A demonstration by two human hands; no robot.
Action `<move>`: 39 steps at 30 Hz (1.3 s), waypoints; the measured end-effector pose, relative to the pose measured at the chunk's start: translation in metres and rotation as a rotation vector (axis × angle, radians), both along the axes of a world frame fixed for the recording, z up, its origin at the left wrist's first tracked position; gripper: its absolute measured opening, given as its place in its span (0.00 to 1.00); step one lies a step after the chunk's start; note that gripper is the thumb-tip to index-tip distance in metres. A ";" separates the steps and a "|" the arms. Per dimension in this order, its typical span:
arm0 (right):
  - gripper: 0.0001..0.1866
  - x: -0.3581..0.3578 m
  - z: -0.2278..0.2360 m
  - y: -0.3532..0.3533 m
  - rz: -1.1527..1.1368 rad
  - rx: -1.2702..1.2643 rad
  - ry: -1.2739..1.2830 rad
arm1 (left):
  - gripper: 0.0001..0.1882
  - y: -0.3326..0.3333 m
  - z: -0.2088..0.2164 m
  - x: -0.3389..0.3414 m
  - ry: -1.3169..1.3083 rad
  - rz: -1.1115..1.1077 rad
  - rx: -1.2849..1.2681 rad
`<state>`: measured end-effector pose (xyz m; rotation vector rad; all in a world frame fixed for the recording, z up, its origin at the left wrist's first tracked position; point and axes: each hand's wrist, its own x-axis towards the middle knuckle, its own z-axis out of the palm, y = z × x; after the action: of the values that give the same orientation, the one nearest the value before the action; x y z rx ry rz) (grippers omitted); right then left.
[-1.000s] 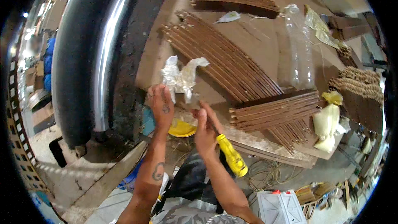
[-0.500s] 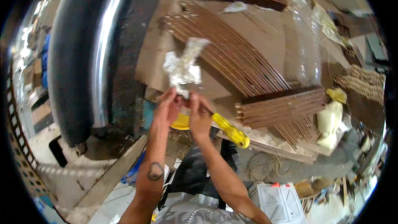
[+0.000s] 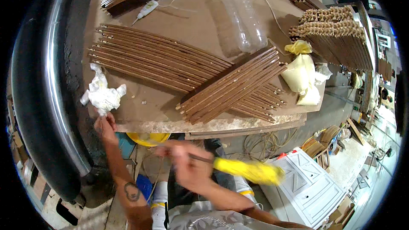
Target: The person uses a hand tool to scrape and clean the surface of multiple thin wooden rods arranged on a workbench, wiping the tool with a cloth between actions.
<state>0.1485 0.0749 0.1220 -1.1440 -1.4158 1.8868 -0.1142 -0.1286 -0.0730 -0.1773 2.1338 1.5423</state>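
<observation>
My left hand (image 3: pixel 106 127) is closed in a pinch on the lower end of a crumpled white plastic bag (image 3: pixel 103 93), at the table's front left corner. In my right hand (image 3: pixel 189 165), in front of the table edge, is a screwdriver (image 3: pixel 249 171) with a yellow handle, blurred by motion. Its handle points to the right and its thin dark shaft runs in among my fingers; the tip cannot be made out. Beyond my left hand lies a long row of brown wooden strips (image 3: pixel 157 57), with another stack of strips (image 3: pixel 232 86) lying across its right end.
A dark roller with a shiny metal bar (image 3: pixel 57 81) runs along the left. A tied cream bag (image 3: pixel 300 76), clear plastic wrap (image 3: pixel 238 17) and more stacked strips (image 3: pixel 336 47) lie on the right. Below the table edge are a yellow bowl (image 3: pixel 147 139) and white panels (image 3: pixel 304 187).
My hands have moved apart: the left stays on the white bag, while the right has drawn back toward me with the screwdriver. The view has shifted, showing more of the table's right side.
</observation>
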 end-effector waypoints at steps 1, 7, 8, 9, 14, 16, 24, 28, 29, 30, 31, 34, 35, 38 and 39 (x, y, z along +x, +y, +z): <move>0.17 0.017 -0.005 0.011 -0.127 0.173 0.037 | 0.15 -0.027 -0.003 -0.025 0.142 -0.186 -0.140; 0.12 0.078 -0.030 0.113 -0.321 0.541 -0.479 | 0.26 0.095 0.125 0.077 0.484 -0.237 -0.380; 0.12 0.079 -0.034 0.124 -0.324 0.557 -0.463 | 0.28 0.124 0.137 0.107 0.619 -0.413 -0.304; 0.12 0.076 -0.036 0.133 -0.331 0.565 -0.431 | 0.23 0.147 0.147 0.130 0.621 -0.512 -0.160; 0.14 0.067 -0.039 0.160 -0.105 0.588 -0.498 | 0.43 0.254 0.146 0.204 0.767 -1.003 -0.267; 0.14 0.068 -0.040 0.166 -0.054 0.578 -0.523 | 0.48 0.269 0.131 0.217 0.795 -1.046 -0.272; 0.16 0.066 -0.037 0.190 0.120 0.557 -0.498 | 0.50 0.274 0.112 0.229 0.825 -1.142 -0.476; 0.16 0.063 -0.037 0.206 0.171 0.537 -0.506 | 0.48 0.272 0.113 0.227 0.822 -1.154 -0.502; 0.16 0.063 -0.039 0.206 0.177 0.526 -0.498 | 0.48 0.269 0.113 0.225 0.836 -1.147 -0.505; 0.17 0.066 -0.036 0.211 0.131 0.505 -0.524 | 0.48 0.272 0.114 0.226 0.822 -1.147 -0.493; 0.18 0.070 -0.033 0.217 0.084 0.483 -0.550 | 0.48 0.275 0.115 0.227 0.808 -1.148 -0.481; 0.19 0.077 -0.033 0.231 -0.014 0.389 -0.564 | 0.48 0.275 0.113 0.229 0.806 -1.143 -0.490; 0.19 0.076 -0.035 0.231 -0.027 0.356 -0.538 | 0.48 0.275 0.112 0.229 0.812 -1.140 -0.499; 0.17 0.076 -0.032 0.223 -0.076 0.318 -0.500 | 0.48 0.274 0.113 0.228 0.826 -1.144 -0.503; 0.16 0.076 -0.032 0.216 -0.079 0.299 -0.469 | 0.48 0.274 0.114 0.228 0.821 -1.149 -0.500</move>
<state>0.2240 0.2909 0.0903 -1.5202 -1.7943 1.3408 0.1140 0.1454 0.0406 1.4658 2.3548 0.3713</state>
